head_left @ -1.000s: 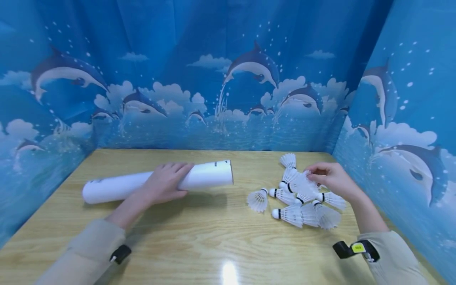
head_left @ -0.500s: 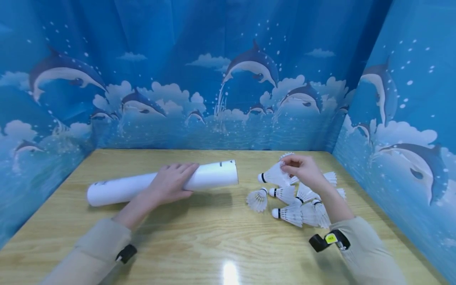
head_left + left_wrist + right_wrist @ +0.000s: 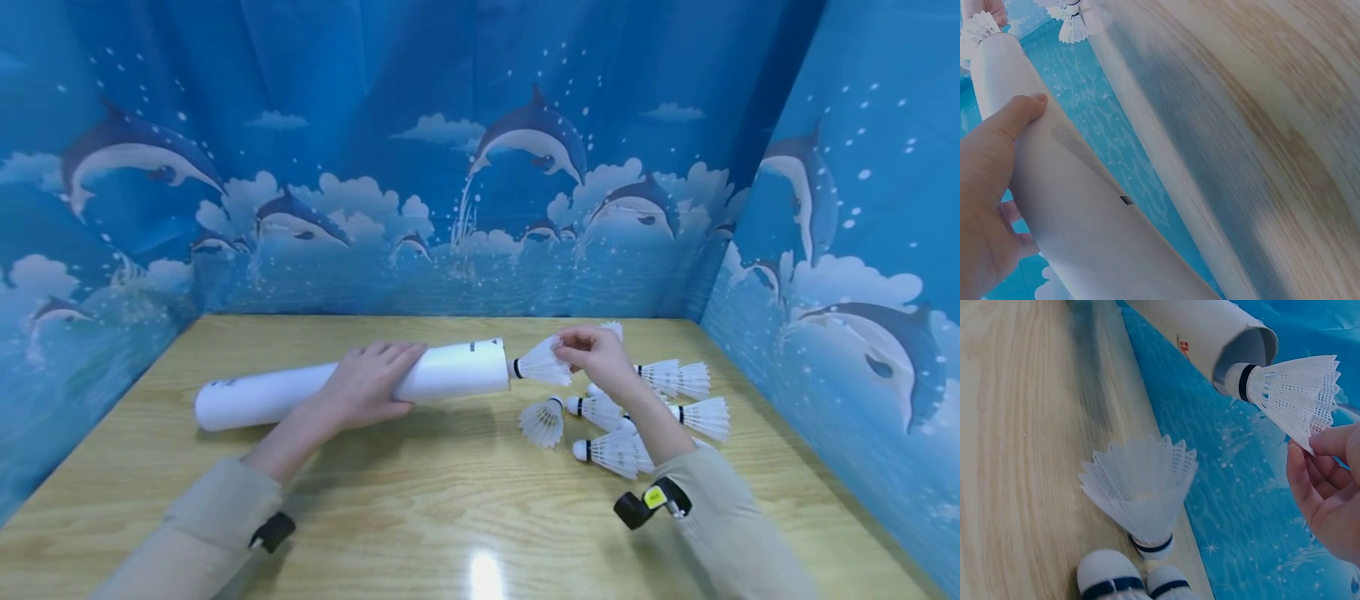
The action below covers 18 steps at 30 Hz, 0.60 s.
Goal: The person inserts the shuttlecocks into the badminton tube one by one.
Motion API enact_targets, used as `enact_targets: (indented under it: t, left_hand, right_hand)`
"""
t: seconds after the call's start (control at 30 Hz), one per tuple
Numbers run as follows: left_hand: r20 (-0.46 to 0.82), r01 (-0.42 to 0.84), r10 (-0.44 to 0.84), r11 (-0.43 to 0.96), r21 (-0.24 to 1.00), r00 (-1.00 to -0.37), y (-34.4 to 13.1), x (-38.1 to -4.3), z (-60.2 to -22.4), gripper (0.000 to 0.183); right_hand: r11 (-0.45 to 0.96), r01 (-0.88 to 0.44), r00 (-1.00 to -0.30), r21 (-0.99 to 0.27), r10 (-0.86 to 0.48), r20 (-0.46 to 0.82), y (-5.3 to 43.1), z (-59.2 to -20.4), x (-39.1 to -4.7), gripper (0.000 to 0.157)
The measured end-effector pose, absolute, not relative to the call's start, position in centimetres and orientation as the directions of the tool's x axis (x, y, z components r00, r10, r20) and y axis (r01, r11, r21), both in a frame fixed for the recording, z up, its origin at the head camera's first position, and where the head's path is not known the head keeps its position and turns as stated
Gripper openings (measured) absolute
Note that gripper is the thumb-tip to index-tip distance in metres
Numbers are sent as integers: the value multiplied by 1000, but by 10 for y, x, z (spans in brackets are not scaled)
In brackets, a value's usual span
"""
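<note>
One shuttlecock (image 3: 543,364), pinched in the right hand (image 3: 600,357), points base-first at the open end of a white tube (image 3: 459,369) (the left hand (image 3: 369,382) clasped round it).

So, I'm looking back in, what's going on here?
A person's left hand grips a white tube, while the right hand pinches a white shuttlecock by its skirt. Its rounded tip is right at the tube's open end, with the skirt outside. More shuttlecocks lie in a loose group on the wooden table, near the right hand.
</note>
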<state>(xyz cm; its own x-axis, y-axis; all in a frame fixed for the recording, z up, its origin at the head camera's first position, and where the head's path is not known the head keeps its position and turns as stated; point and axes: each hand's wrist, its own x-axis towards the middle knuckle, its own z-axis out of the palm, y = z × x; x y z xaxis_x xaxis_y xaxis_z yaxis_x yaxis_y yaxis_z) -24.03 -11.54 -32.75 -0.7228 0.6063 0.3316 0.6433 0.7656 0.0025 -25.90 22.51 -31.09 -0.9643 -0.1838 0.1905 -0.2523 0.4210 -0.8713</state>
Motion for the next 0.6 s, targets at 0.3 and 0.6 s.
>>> enact_targets:
  t: [0.3, 0.6]
  left_hand:
    - [347, 666, 623, 746, 6, -701, -114, -240, -325, 85]
    - [353, 675, 632, 738, -4, -690, -112, -240, -324, 85]
  right_hand:
    - [400, -234, -971, -886, -148, 189, 204, -316, -261, 27]
    - [338, -293, -956, -894, -119, 268, 189, -323, -262, 14]
